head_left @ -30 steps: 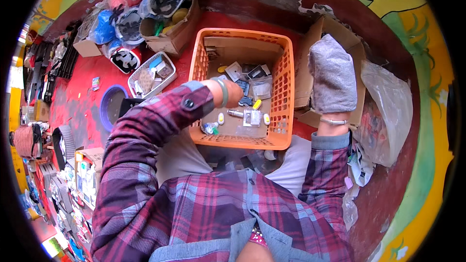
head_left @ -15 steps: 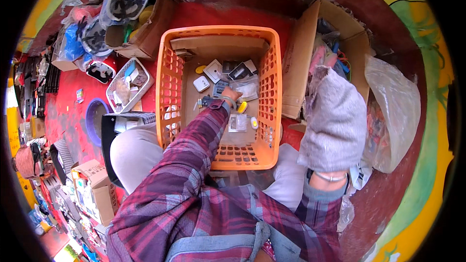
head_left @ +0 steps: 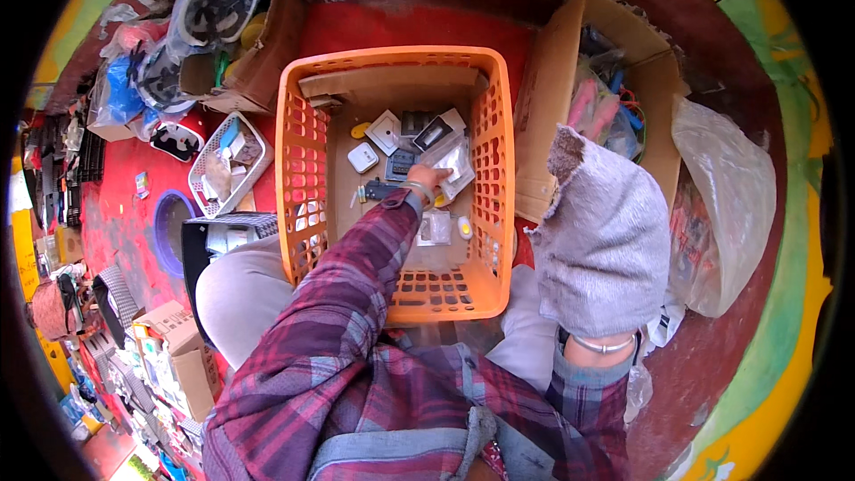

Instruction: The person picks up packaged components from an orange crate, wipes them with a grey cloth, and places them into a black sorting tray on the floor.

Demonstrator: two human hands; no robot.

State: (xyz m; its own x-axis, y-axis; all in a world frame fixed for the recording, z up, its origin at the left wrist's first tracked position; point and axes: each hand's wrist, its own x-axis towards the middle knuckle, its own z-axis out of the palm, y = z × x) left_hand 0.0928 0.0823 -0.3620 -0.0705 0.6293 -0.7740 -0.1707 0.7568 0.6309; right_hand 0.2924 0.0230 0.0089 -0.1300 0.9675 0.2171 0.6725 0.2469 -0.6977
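The clear plastic packet lies in an orange basket, near its right wall, and is touched by the left hand – whether it is grasped or merely pressed by the fingers cannot be told. The right hand is covered by a grey cloth mitt, so its state cannot be told; only the braceleted wrist is shown. Beside the packet are seen a black-framed item and a blue-grey panel; a white rounded case is placed farther left. Pink and blue things are held in an open cardboard box – right of the basket.
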